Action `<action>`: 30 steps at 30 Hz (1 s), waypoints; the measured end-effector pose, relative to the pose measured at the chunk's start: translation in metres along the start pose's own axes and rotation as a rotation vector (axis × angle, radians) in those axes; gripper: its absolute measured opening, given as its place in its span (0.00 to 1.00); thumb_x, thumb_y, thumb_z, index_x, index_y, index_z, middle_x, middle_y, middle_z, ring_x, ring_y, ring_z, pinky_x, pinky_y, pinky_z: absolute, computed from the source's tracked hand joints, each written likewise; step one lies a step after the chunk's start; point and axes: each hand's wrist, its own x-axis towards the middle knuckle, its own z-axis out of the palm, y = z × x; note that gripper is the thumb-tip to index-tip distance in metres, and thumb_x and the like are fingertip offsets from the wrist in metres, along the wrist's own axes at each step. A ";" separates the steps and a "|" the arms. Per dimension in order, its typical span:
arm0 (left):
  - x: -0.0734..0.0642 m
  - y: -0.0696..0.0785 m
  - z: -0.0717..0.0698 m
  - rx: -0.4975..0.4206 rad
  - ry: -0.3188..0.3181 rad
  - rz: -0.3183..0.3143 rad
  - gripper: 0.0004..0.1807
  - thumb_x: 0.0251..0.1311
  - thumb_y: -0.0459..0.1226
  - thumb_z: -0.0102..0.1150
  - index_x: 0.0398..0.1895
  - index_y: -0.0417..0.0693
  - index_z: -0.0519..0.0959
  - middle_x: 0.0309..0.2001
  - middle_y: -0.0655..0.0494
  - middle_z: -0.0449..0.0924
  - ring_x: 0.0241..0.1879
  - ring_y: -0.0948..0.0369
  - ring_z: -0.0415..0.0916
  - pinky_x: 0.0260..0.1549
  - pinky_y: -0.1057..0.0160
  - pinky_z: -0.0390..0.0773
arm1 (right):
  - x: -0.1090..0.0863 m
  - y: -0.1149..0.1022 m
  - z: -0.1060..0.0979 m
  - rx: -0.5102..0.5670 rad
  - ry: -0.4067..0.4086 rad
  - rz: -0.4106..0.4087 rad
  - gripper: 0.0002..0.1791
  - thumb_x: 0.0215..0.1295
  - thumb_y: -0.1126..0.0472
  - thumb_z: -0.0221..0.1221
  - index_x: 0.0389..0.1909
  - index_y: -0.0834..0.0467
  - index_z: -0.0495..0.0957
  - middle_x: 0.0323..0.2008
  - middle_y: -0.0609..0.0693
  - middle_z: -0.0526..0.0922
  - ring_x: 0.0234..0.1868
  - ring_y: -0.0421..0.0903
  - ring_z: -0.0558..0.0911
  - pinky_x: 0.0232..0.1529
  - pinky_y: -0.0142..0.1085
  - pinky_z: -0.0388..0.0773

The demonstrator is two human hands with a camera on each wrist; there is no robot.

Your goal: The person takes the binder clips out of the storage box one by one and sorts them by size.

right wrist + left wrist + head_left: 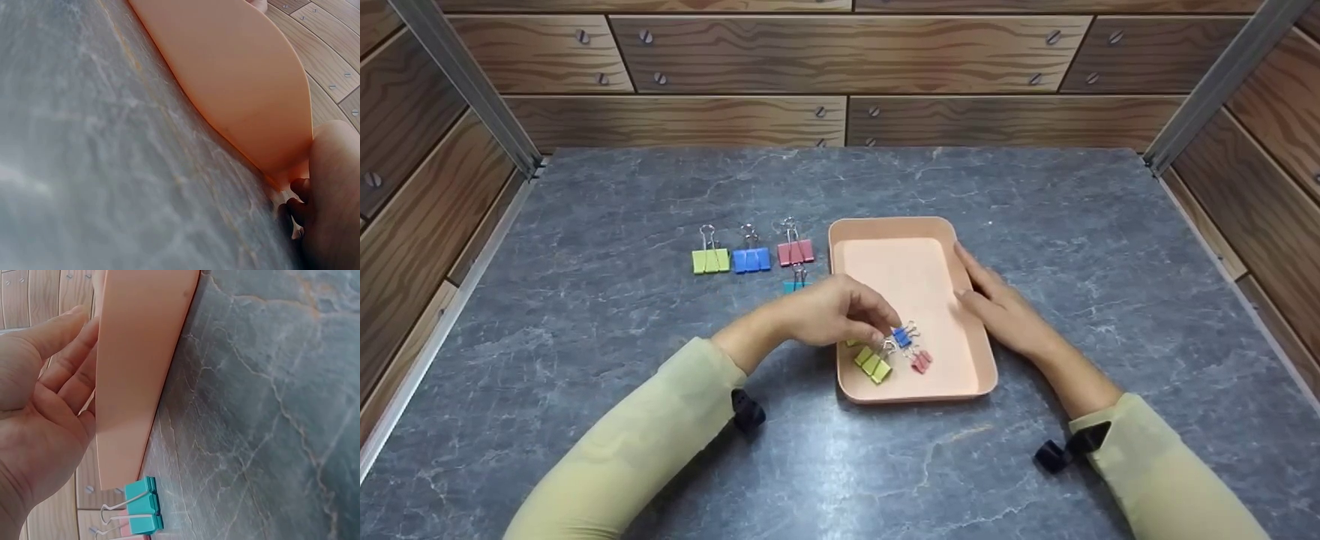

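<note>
A shallow peach tray (911,226) stands on the table, with small binder clips inside its near end. My left hand (840,311) reaches over the tray's left rim, its bent fingertips close to a small blue binder clip (902,337) and a yellow-green binder clip (874,364). I cannot tell whether it pinches a clip; in the left wrist view the tray wall hides its fingertips. A small pink binder clip (921,362) lies beside them. My right hand (1009,315) holds the tray's right wall, thumb at the rim and fingers along the outside.
Left of the tray stand larger binder clips in a row: yellow-green (711,261), blue (751,260) and pink (796,253). A teal binder clip (143,506) stands near the tray's left wall, partly covered by my left hand in the head view. Wood-patterned panels (847,56) border the table.
</note>
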 end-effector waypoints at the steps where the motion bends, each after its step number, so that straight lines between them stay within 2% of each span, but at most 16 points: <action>1: 0.000 0.000 0.001 0.012 -0.004 0.001 0.15 0.68 0.28 0.68 0.56 0.35 0.86 0.49 0.42 0.89 0.45 0.66 0.85 0.49 0.65 0.84 | 0.000 0.000 0.000 0.000 0.000 0.000 0.37 0.83 0.46 0.51 0.86 0.38 0.47 0.84 0.56 0.51 0.83 0.59 0.50 0.79 0.63 0.46; 7: 0.000 -0.001 0.004 0.081 -0.022 0.016 0.13 0.68 0.28 0.69 0.55 0.36 0.87 0.48 0.44 0.90 0.46 0.67 0.85 0.53 0.65 0.82 | 0.000 0.000 0.000 0.010 0.000 -0.002 0.37 0.83 0.47 0.51 0.86 0.38 0.48 0.85 0.55 0.51 0.83 0.59 0.50 0.80 0.62 0.46; 17: -0.001 -0.002 0.010 0.135 -0.010 0.003 0.10 0.68 0.29 0.69 0.51 0.38 0.89 0.45 0.50 0.91 0.42 0.68 0.84 0.49 0.69 0.82 | 0.001 0.000 0.000 0.010 -0.003 0.001 0.38 0.84 0.48 0.51 0.87 0.39 0.47 0.85 0.53 0.49 0.83 0.59 0.49 0.80 0.62 0.45; 25: -0.002 -0.006 0.016 0.141 0.027 0.017 0.09 0.68 0.29 0.70 0.49 0.38 0.90 0.41 0.52 0.91 0.37 0.70 0.82 0.43 0.68 0.83 | 0.001 0.000 0.000 0.016 -0.005 -0.008 0.37 0.84 0.50 0.51 0.87 0.40 0.48 0.85 0.55 0.51 0.83 0.59 0.51 0.79 0.62 0.46; 30: -0.004 -0.006 0.018 0.160 0.048 0.007 0.08 0.68 0.30 0.70 0.48 0.40 0.90 0.41 0.53 0.91 0.37 0.71 0.82 0.42 0.68 0.83 | 0.001 0.000 0.000 0.004 -0.004 -0.004 0.37 0.84 0.49 0.51 0.87 0.39 0.47 0.85 0.54 0.50 0.83 0.60 0.50 0.79 0.63 0.45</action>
